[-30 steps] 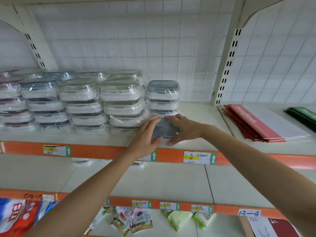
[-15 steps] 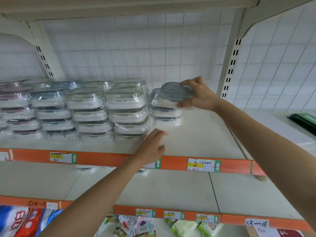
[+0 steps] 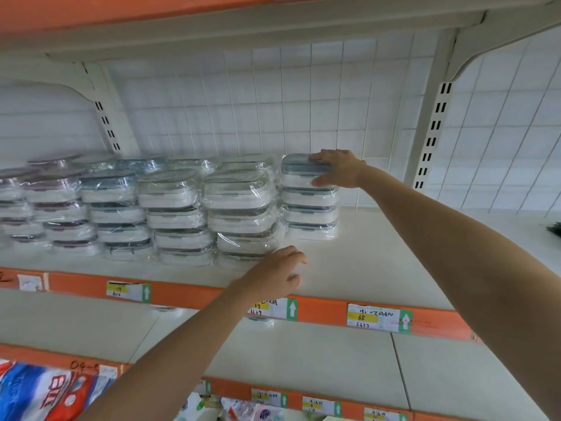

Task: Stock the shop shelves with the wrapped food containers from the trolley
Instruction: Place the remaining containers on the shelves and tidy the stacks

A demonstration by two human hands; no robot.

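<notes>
A wrapped food container (image 3: 296, 171) with a grey-blue lid sits on top of the rightmost stack (image 3: 309, 214) on the cream shelf (image 3: 379, 262). My right hand (image 3: 337, 168) grips its right end, fingers over the lid and thumb against the front side. My left hand (image 3: 273, 273) hovers over the shelf's front part, just right of the front stack, with loosely curled fingers and nothing in it. The trolley is out of view.
Several stacks of wrapped containers (image 3: 170, 214) fill the shelf's left half. The shelf above (image 3: 273, 22) hangs low overhead. A slotted upright (image 3: 434, 129) stands right of the stack. Below lie a lower shelf (image 3: 303, 354) and red-blue packs (image 3: 45, 390).
My right hand has lowered the container from a tilt onto the top of the rightmost stack, where it now lies level. My left hand stays near the shelf front.
</notes>
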